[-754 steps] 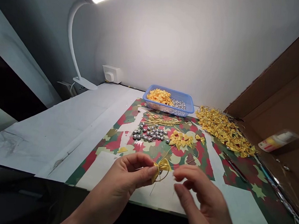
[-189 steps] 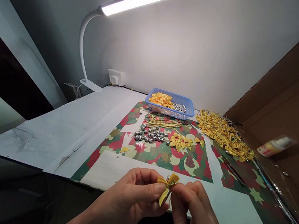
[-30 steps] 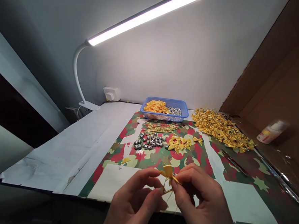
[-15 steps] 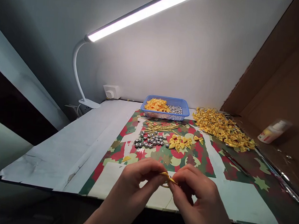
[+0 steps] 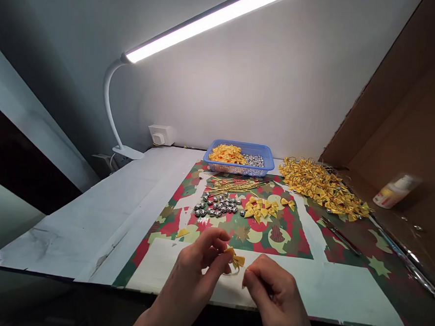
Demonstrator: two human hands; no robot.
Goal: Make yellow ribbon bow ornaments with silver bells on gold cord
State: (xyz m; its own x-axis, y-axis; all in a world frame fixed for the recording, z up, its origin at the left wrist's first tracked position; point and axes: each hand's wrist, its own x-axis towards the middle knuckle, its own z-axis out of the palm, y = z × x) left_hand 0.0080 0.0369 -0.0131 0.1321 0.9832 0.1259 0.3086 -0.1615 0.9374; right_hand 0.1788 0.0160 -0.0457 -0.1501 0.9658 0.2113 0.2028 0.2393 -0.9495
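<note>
The bow [image 5: 236,261] is held above the near edge of the desk [image 5: 127,197], with a thin loop [image 5: 232,272] hanging just below it. It is pinched at one side by the left hand [image 5: 198,262], whose grip is narrow. The right hand [image 5: 274,287] is held close beside it, fingertips pressed together — whether a strand is caught there cannot be told. The bow should prove light, soft and easily creased; it is best taken at its knot, with the loops left uncrushed. Farther from the near edge, loose bows [image 5: 261,210], beads [image 5: 217,206] and cords [image 5: 234,185] are laid out. A basket [image 5: 239,170] is set by the far edge — a pile [image 5: 319,186] is heaped toward the far right corner.
</note>
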